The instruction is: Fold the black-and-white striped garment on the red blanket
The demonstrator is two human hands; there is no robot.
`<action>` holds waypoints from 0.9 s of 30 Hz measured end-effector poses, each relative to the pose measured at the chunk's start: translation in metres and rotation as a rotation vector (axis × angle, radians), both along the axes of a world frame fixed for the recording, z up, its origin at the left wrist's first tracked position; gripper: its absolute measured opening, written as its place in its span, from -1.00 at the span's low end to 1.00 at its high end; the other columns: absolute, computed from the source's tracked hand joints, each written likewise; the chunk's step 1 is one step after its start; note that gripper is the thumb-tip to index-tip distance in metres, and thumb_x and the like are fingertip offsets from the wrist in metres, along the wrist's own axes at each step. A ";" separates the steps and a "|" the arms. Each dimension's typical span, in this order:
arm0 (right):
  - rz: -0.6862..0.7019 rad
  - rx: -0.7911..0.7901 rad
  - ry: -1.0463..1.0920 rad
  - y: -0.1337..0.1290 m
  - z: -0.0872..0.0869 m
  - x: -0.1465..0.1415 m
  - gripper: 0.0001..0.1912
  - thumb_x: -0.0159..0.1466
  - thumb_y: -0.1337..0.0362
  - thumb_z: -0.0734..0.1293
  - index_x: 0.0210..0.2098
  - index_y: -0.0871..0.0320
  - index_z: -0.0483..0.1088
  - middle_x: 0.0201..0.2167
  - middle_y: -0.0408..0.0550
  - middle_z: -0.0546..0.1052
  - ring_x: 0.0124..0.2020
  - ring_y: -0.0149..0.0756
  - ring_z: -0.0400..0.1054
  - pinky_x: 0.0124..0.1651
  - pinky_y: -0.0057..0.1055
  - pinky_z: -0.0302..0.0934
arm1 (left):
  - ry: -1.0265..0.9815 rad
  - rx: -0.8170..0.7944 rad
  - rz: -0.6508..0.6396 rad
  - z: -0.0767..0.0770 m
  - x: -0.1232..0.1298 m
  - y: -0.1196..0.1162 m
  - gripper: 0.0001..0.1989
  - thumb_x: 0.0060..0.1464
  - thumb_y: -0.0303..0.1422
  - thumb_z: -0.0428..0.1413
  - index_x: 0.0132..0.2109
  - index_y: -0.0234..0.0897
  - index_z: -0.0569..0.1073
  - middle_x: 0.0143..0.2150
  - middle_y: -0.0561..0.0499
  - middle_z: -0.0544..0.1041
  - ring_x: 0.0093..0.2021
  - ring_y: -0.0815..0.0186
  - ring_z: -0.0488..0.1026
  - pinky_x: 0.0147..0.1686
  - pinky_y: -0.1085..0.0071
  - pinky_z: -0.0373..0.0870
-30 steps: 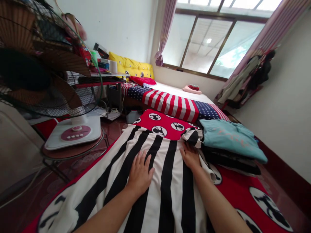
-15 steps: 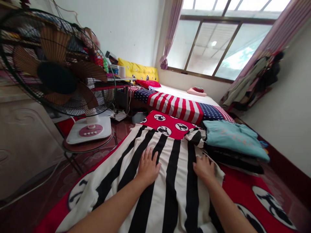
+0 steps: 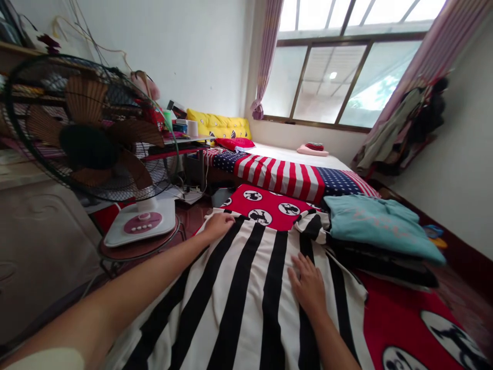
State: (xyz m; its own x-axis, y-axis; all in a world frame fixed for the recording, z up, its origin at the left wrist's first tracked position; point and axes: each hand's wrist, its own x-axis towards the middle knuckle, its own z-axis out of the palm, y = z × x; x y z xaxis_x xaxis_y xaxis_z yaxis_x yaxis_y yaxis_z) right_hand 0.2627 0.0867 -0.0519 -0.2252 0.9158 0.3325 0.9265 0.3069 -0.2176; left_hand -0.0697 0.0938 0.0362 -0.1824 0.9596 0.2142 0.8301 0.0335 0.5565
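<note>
Nearest: a black-and-white broad-striped cloth garment (image 3: 250,293), spread lengthwise and lightly rumpled over a red fabric cover printed with white discs and black figures (image 3: 385,300). Right hand (image 3: 309,285) rests palm down on the garment's right half, fingers loosely spread, gripping nothing. Left hand (image 3: 219,226) reaches further out, to the garment's far left corner, fingers bent over the edge (whether they pinch the cloth, cannot tell). A bunched striped part (image 3: 313,225) of the same garment lies at its far right corner, beside the folded light-blue garment with faint orange lettering (image 3: 379,221), which sits atop dark folded clothes (image 3: 389,267). To the left, off the cover: a round brown stool with metal legs (image 3: 129,251) carrying an electric fan with brown blades and a dark green wire cage (image 3: 88,146), its white base bearing a pink panel. Beyond the cover's far end, a bed with a white top (image 3: 277,149) and a stars-and-stripes side drape (image 3: 281,177); on it a red pillow (image 3: 235,143), a long yellow cushion (image 3: 219,124) and small folded pink and red cloths (image 3: 313,149). Farthest, a wide brown-framed window (image 3: 327,82) between pink curtains (image 3: 267,61).
</note>
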 end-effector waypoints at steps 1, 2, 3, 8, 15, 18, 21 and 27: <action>0.007 0.006 0.015 0.000 0.000 0.000 -0.55 0.32 0.14 0.13 0.13 0.09 0.36 0.26 -0.03 0.29 0.31 -0.07 0.07 0.26 -0.04 0.00 | -0.009 0.023 0.060 0.002 -0.013 0.014 -0.72 0.05 -0.41 0.02 -0.21 -0.28 0.61 -0.18 -0.07 0.62 -0.10 0.17 0.52 -0.08 0.36 0.38; 0.015 0.012 0.033 0.001 -0.001 0.000 -0.56 0.31 0.15 0.14 0.11 0.10 0.37 0.25 -0.02 0.31 0.30 -0.07 0.09 0.26 -0.05 0.00 | -0.022 0.033 0.107 0.003 -0.024 0.027 -0.71 0.04 -0.44 0.01 -0.18 -0.32 0.60 -0.15 -0.10 0.62 -0.08 0.16 0.51 -0.07 0.35 0.37; 0.023 0.019 0.051 0.001 -0.001 0.000 -0.57 0.31 0.16 0.14 0.09 0.11 0.39 0.23 -0.01 0.32 0.29 -0.07 0.10 0.26 -0.07 0.01 | -0.037 0.035 0.141 0.002 -0.032 0.038 -0.71 0.03 -0.45 0.01 -0.17 -0.35 0.59 -0.15 -0.13 0.62 -0.09 0.16 0.51 -0.08 0.34 0.37; 0.041 0.051 0.141 0.001 -0.001 0.002 -0.62 0.31 0.19 0.16 0.02 0.13 0.43 0.17 -0.01 0.39 0.25 -0.08 0.16 0.25 -0.10 0.03 | -0.100 -0.009 0.114 -0.017 -0.048 0.072 -0.72 -0.05 -0.39 0.13 -0.17 -0.39 0.58 -0.26 -0.10 0.63 -0.20 0.20 0.52 -0.20 0.39 0.39; 0.041 0.043 0.187 -0.001 0.002 0.001 -0.65 0.29 0.20 0.17 -0.01 0.12 0.44 0.17 -0.02 0.39 0.24 -0.07 0.17 0.26 -0.10 0.03 | 0.017 -0.182 -0.058 -0.030 -0.048 0.089 -0.83 -0.17 -0.26 0.28 -0.46 -0.30 0.57 -0.50 0.03 0.57 -0.37 0.26 0.49 -0.38 0.48 0.31; 0.043 0.033 0.194 -0.001 0.003 0.001 -0.65 0.29 0.20 0.17 -0.01 0.12 0.44 0.18 -0.02 0.39 0.24 -0.08 0.16 0.26 -0.10 0.03 | 0.122 -0.221 -0.032 -0.023 -0.046 0.096 -0.83 -0.16 -0.30 0.32 -0.51 -0.30 0.53 -0.52 0.03 0.53 -0.36 0.25 0.49 -0.34 0.46 0.34; 0.045 0.027 0.203 -0.002 0.004 0.001 -0.65 0.30 0.21 0.17 -0.01 0.11 0.44 0.18 -0.02 0.39 0.24 -0.07 0.17 0.26 -0.10 0.02 | 0.227 -0.165 0.065 -0.013 -0.039 0.104 -0.78 0.07 -0.26 0.22 -0.21 -0.33 0.52 -0.23 -0.03 0.55 -0.19 0.23 0.49 -0.18 0.31 0.43; 0.031 -0.011 0.210 -0.003 0.006 -0.001 -0.65 0.29 0.22 0.18 0.01 0.10 0.42 0.20 -0.03 0.36 0.26 -0.07 0.14 0.27 -0.07 -0.02 | 0.354 0.061 0.161 -0.023 -0.013 0.099 -0.64 0.22 -0.25 0.09 0.10 -0.31 0.36 0.08 -0.13 0.41 -0.02 0.18 0.43 -0.06 0.12 0.44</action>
